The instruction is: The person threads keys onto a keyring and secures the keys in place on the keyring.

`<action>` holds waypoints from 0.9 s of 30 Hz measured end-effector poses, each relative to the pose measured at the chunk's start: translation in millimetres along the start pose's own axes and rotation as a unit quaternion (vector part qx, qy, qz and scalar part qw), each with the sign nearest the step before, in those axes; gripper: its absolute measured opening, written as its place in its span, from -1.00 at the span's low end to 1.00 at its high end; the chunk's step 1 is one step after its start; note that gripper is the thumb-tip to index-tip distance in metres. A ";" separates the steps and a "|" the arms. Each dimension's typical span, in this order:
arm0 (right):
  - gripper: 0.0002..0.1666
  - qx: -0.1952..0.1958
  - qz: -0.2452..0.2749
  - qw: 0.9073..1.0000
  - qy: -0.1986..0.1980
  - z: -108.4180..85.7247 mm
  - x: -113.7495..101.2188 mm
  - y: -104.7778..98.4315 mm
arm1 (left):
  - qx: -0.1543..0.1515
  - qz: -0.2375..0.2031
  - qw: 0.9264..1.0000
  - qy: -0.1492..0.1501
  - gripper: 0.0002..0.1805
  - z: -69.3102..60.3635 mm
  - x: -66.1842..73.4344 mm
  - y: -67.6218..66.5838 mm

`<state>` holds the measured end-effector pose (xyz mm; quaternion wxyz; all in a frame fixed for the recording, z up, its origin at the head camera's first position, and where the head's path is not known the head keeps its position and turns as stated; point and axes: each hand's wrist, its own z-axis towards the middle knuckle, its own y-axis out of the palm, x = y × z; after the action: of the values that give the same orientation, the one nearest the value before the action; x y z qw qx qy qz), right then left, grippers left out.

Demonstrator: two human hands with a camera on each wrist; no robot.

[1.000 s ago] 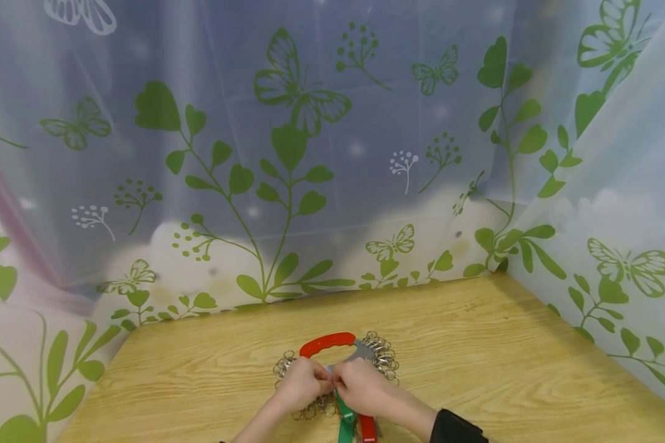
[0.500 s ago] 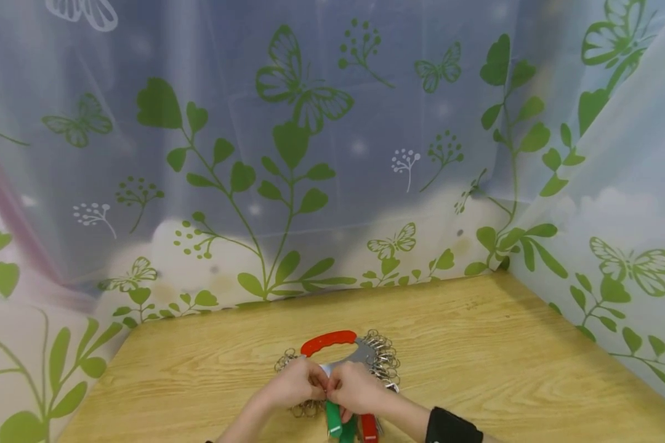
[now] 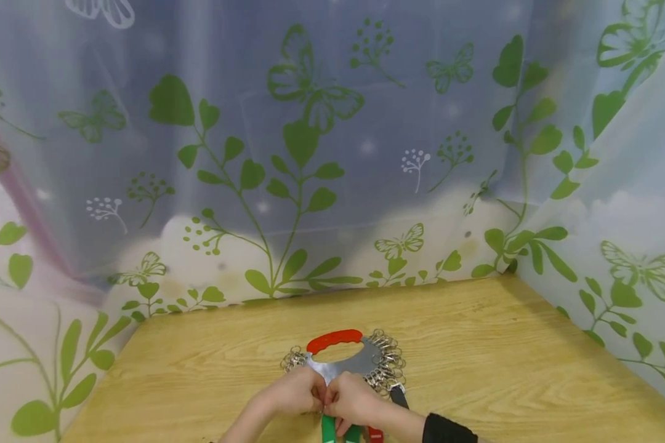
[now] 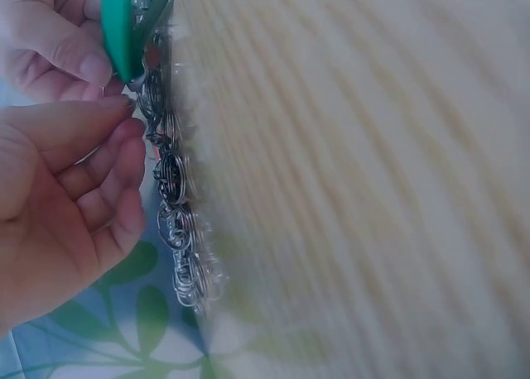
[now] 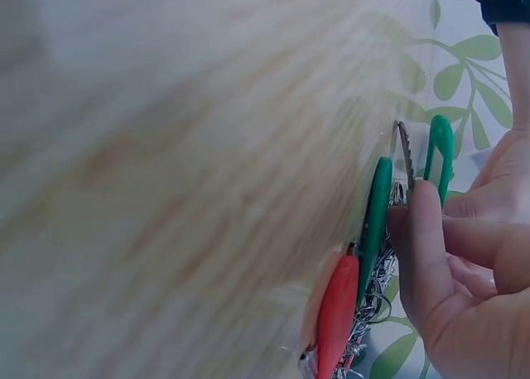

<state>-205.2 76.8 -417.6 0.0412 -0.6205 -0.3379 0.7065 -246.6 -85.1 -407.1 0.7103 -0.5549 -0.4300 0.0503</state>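
A grey metal plate (image 3: 360, 362) with a red grip (image 3: 335, 338) lies on the table, bunches of metal key rings (image 3: 388, 357) hanging along its edge. My left hand (image 3: 299, 391) and right hand (image 3: 350, 397) meet at its near edge, fingertips close together. In the left wrist view, my left thumb and finger pinch a small metal ring, mostly hidden, at the end of a green-handled tool (image 4: 120, 31). My right fingers pinch this tool's end; in the right wrist view a serrated metal strip (image 5: 406, 151) shows near it. A second green tool (image 5: 376, 222) and a red one (image 5: 335, 313) lie beside.
A black strip-like piece (image 3: 399, 397) hangs from the rings at the right. The wood-grain table (image 3: 476, 344) spreads around the plate. A leaf-and-butterfly printed curtain (image 3: 310, 184) stands behind and at both sides.
Both hands have moved slightly down towards me, uncovering more of the plate. The green tool between them has shifted left and down. The black piece has come into view.
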 end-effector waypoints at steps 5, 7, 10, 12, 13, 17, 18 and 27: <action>-0.91 -0.009 0.050 0.998 0.035 -2.7 -1.3 0.9 | -0.008 0.033 0.999 -0.001 -0.89 1.2 2.0 0.6; -0.94 -0.013 0.065 0.997 0.040 -3.9 -2.0 0.6 | -0.011 0.047 0.999 0.006 -0.90 1.4 2.1 0.8; -0.95 -0.023 0.076 0.996 0.045 -5.1 -2.0 -0.8 | -0.013 0.078 0.997 0.019 -0.89 1.8 1.6 1.0; -0.93 -0.031 0.069 0.996 0.040 -5.4 -1.5 -2.0 | -0.013 0.090 0.996 0.026 -0.87 2.0 0.8 0.8; -0.92 -0.033 0.059 0.997 0.032 -4.9 -0.9 -3.2 | -0.014 0.086 0.996 0.026 -0.86 2.1 0.5 0.6; -0.88 -0.011 -0.031 0.999 -0.036 -1.6 3.0 -13.7 | -0.004 0.056 0.998 0.013 -0.88 1.5 -0.6 -0.3; -0.88 0.005 -0.072 0.996 -0.055 -1.0 4.7 -17.8 | 0.000 0.045 0.999 0.005 -0.91 1.1 -0.9 -0.4; -0.70 0.097 -0.389 0.911 -0.099 -9.1 33.9 -64.9 | 0.069 0.202 0.977 -0.021 -0.67 -3.7 -2.1 -2.1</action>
<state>-228.0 146.6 -412.1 0.3391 -0.3599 -0.4843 0.7217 -246.3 -89.8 -406.6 0.7128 -0.5789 -0.3196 0.2337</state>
